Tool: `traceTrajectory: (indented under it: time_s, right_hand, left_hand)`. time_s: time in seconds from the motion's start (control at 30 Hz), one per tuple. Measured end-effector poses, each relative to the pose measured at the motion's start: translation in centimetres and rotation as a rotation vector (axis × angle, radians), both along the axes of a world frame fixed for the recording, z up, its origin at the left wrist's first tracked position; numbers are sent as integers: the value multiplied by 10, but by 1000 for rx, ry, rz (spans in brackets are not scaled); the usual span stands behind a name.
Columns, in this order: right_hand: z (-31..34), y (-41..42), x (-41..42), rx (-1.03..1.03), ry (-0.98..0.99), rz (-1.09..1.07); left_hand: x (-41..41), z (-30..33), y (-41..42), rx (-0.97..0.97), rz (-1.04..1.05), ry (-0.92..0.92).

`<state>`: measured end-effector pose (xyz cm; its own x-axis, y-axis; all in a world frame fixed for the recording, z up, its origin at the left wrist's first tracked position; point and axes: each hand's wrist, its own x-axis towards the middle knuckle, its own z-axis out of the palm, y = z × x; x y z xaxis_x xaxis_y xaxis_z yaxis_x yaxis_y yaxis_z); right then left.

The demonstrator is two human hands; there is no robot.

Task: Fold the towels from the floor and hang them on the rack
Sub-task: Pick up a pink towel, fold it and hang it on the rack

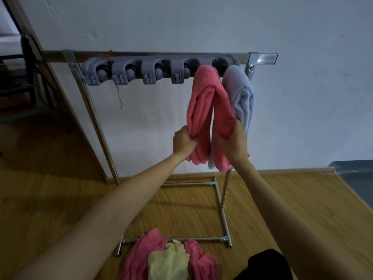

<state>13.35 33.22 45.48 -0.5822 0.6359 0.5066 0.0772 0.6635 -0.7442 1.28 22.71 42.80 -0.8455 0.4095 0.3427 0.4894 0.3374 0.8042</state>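
Nearest, on the floor (282,199) by the rack's foot, lies a heap: two pink towels (141,253) and one yellow towel (168,261). Farther off, one folded pink towel (203,98) hangs long axis down from the rack (161,55), just left of one blue towel (240,93). Both hands are level at its lower part: the left hand (183,141) clutches the left fold, the right hand (234,138) pinches the right fold. Four clips (119,74) to the left stand free.

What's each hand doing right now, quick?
Left hand: fingers gripping the left fold of the hanging pink towel.
Right hand: gripping the same towel's right fold.
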Motion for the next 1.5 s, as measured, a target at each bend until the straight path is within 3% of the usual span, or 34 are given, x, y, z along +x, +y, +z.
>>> traceTrajectory:
  time_s: [0.27, 0.6, 0.83, 0.97, 1.27, 1.4, 1.5]
  right_hand:
    - [-30, -61, -17, -238, 244, -29]
    - [-29, -79, -48, -340, 1, 160]
    - [-40, -47, -46, -245, -172, -150]
    - [-40, -35, -35, -262, -190, -122]
    - [-45, -37, -20, -120, -324, 1]
    - [-50, -39, -17, -93, -344, 51]
    - [-56, -38, -15, -91, -363, 69]
  left_hand:
    - [-40, 7, -43, -141, 67, 200]
    - [-59, 29, -63, -296, 81, 376]
    - [-49, 22, -59, -365, 51, 421]
    - [-38, 17, -52, -392, 54, 448]
    - [-7, -1, -30, -352, 1, 399]
    - [4, -5, -30, -241, -201, 169]
    - [7, -18, -40, -330, -404, -17]
